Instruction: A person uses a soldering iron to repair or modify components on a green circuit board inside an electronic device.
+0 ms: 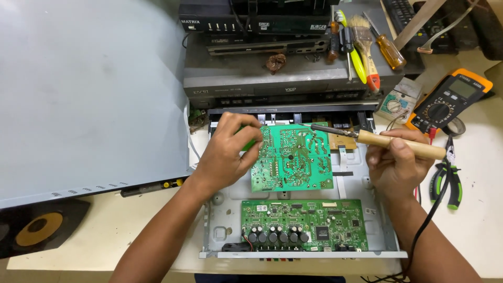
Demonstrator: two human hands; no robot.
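Right now the green board [291, 157] is the middle of everything. It is turned solder side up and tilted over the open metal case [361, 173]. The left hand [228, 152] is closed on the board's left edge and props it up. The right hand [401, 162] is wrapped tight around the wooden handle of a soldering iron [377, 139]. The iron's metal tip sits at the board's top right corner, touching it or nearly so.

It looks like the soldering step, with the tip just at the work. A steady hand and a still board seem to be what a clean joint needs.

Below the board, a second green board [304, 230] with dark round parts lies flat in the case. Right of the board lie green-handled pliers [445, 181] and an orange meter [450, 99] with a dial. Above the board stands a stack of dark players [283, 73] with small white print on their fronts. A brush [364, 42] and screwdrivers [387, 47] rest on top. Left of the board lies a big grey cover [89, 94].
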